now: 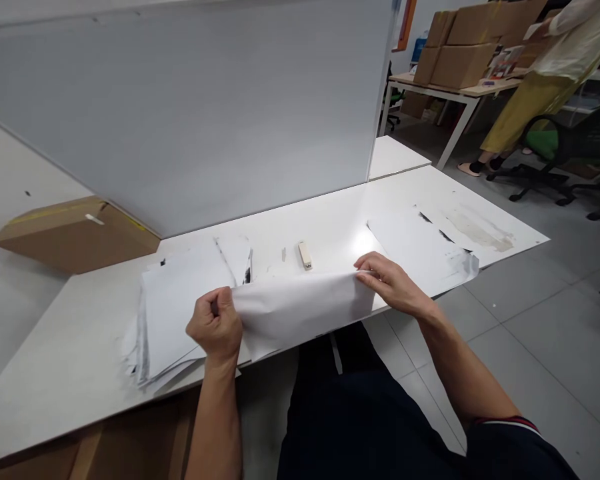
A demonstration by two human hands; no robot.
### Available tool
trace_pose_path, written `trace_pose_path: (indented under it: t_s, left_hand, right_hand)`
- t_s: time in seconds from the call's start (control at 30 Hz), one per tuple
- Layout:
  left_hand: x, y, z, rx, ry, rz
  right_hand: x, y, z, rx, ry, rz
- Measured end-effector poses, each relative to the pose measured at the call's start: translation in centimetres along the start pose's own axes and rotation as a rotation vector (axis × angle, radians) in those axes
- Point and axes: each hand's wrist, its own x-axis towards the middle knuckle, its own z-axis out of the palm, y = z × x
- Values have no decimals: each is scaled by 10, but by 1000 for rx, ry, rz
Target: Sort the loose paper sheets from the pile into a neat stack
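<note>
White desk point(55, 373): work surface beneath | white sheet point(300, 308): could crease or tear if pulled unevenly; blank, softly bowed, held up at the desk's near edge | left hand point(216, 325): fist-like, thumb pressed over the sheet's left end | right hand point(393, 283): thumb and fingers pinching its upper right corner | cream stapler-like object point(305, 255): just beyond

The bare left hand point(215, 325), curled into a fist, hides the near left corner of the thin white paper sheet point(300, 303); whether that is one layer or several cannot be told. The same hand covers part of the loose white paper stack point(173, 313). Any markings on the small beige oblong object point(305, 255) are too small to read. The top edge crops the big pale-grey panel point(230, 113) and the mustard-trousered person point(555, 90), whose head lies out of view. The bottom edge cuts the brown cardboard box point(140, 433) beneath the table.
</note>
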Motion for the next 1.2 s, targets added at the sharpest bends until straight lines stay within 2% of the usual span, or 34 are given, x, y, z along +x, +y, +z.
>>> trace_pose_path:
  t_s: [0.13,0.27,0.33,0.4,0.5,0.57,0.67,0.83,0.9,0.97,1.1,1.2]
  left_hand:
    - [-1,-3,3,-6,-24,23]
    - [-6,-6,3,-5,-26,69]
    - [-8,-7,0,-4,-35,117]
    - [-10,-8,-2,-10,-53,183]
    - [-10,-10,-4,-6,-79,254]
    - [-9,-12,-3,8,-86,245]
    - [-8,-13,1,15,-86,243]
    - [-4,-5,6,-52,-101,418]
    - [-3,0,7,-81,-123,471]
    - [-2,3,7,-86,-140,497]
    - [0,2,7,-52,-162,493]
    - [0,-2,10,-55,-187,472]
  right_hand:
    - [-5,-2,-7,125,-182,84]
    - [-7,8,-8,290,-256,231]
    - [-9,14,-7,317,-287,253]
    - [-14,19,-4,248,-296,214]
    - [-23,21,2,42,-241,135]
    - [-31,21,6,-53,-216,116]
    - [-38,21,5,-64,-245,147]
    - [-33,25,-11,180,-583,200]
    - [-29,25,-13,233,-638,216]
    - [-28,24,-11,218,-579,256]
    - [-35,20,-2,123,-344,349]
    - [-41,19,8,155,-254,361]
